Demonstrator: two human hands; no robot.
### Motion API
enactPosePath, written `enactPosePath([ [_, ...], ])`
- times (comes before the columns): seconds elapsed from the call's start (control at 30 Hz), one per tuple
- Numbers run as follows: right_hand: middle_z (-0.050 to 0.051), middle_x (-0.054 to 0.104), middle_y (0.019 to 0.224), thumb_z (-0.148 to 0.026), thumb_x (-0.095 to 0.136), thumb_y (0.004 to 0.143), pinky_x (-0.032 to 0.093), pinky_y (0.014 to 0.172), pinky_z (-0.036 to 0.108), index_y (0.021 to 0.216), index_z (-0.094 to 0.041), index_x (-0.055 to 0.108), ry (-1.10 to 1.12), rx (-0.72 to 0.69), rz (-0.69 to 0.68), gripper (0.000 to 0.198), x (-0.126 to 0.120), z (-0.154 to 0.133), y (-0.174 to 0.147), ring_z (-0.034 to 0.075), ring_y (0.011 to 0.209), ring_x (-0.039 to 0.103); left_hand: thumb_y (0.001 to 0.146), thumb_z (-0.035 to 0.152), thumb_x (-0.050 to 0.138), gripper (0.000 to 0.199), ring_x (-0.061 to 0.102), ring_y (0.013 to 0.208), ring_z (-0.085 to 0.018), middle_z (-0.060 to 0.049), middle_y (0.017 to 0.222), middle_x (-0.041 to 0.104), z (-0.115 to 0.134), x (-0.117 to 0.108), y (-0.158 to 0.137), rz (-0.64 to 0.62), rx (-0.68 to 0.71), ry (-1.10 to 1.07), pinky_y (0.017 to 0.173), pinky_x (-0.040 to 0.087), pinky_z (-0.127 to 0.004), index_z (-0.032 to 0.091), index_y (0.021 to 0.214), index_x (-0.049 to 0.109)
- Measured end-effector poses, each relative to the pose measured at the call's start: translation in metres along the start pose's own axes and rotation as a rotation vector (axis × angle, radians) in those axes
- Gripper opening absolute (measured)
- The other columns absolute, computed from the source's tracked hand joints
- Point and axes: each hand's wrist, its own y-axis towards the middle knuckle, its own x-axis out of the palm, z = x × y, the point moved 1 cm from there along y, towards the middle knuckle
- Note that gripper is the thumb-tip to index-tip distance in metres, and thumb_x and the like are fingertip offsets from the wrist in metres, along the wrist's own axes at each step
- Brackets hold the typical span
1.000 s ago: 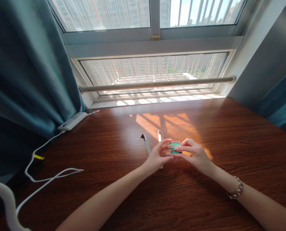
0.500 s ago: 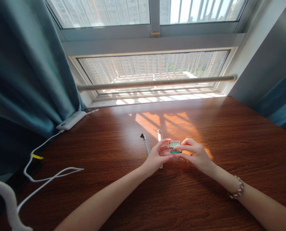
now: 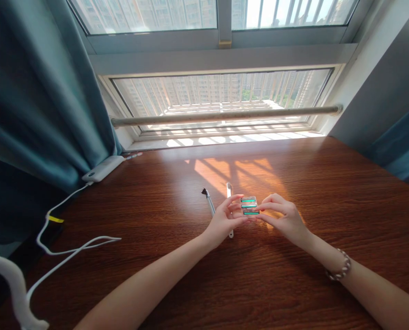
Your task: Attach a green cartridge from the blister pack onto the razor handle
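Pinched at its left edge by the left hand [image 3: 225, 221], thumb against fingers: one small, clear, rectangular case with green-and-black strips [image 3: 248, 206], above the brown wood-grain table [image 3: 259, 284]; right hand [image 3: 287, 217], thumb and forefinger closed on its right side; lowest strip [image 3: 251, 212] offset rightward, judged partway out, not yet separate; beyond, narrow white stick [image 3: 229, 190], partly hidden, and slim silver rod with black tip [image 3: 210, 202], both unheld; farthest, pale round window rail [image 3: 225, 116].
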Motion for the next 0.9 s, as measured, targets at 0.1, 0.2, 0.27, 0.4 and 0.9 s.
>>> enactPosePath([
  [0.1,0.003,0.058,0.075,-0.023,0.065,0.073,0.046,0.065,0.029,0.084,-0.022,0.068,-0.002,-0.015,-0.009,0.012,0.0000,0.0004,0.0001,0.016,0.072,0.055,0.064,0.012,0.070,0.061,0.065,0.084,-0.024,-0.012,0.109,0.060,0.0007,0.0005,0.0004,0.002,0.000,-0.004,0.083,0.047,-0.042,0.020,0.117,0.041],
  [0.2,0.002,0.059,0.074,-0.026,0.063,0.074,0.046,0.065,0.029,0.085,-0.023,0.069,0.006,-0.015,-0.023,0.012,0.0002,0.0024,0.0001,0.016,0.072,0.056,0.064,0.012,0.070,0.061,0.065,0.085,-0.025,-0.012,0.108,0.060,0.0014,0.0002,0.0008,-0.002,0.006,0.001,0.083,0.047,-0.042,0.019,0.117,0.041],
  [0.27,0.002,0.059,0.074,-0.026,0.063,0.074,0.046,0.064,0.028,0.084,-0.023,0.069,0.012,0.004,-0.024,0.012,0.0004,0.0037,-0.0001,0.016,0.071,0.056,0.064,0.012,0.070,0.061,0.065,0.086,-0.025,-0.012,0.107,0.061,0.0015,0.0001,0.0007,-0.013,0.011,0.009,0.085,0.046,-0.043,0.019,0.118,0.041],
  [0.4,0.002,0.060,0.073,-0.027,0.064,0.074,0.046,0.063,0.028,0.081,-0.023,0.070,0.055,0.057,-0.032,0.010,0.0014,0.0040,-0.0007,0.016,0.071,0.056,0.063,0.011,0.070,0.061,0.063,0.090,-0.027,-0.012,0.106,0.062,0.0011,0.0013,-0.0001,-0.019,0.014,0.002,0.087,0.045,-0.046,0.019,0.116,0.041],
  [0.9,0.003,0.060,0.070,-0.024,0.062,0.076,0.045,0.061,0.028,0.087,-0.022,0.069,-0.040,-0.102,0.033,0.014,0.0009,-0.0005,-0.0017,0.015,0.068,0.053,0.063,0.011,0.071,0.063,0.063,0.090,-0.027,-0.014,0.111,0.060,0.0001,-0.0003,0.0001,-0.026,0.013,-0.023,0.086,0.046,-0.045,0.019,0.117,0.040],
])
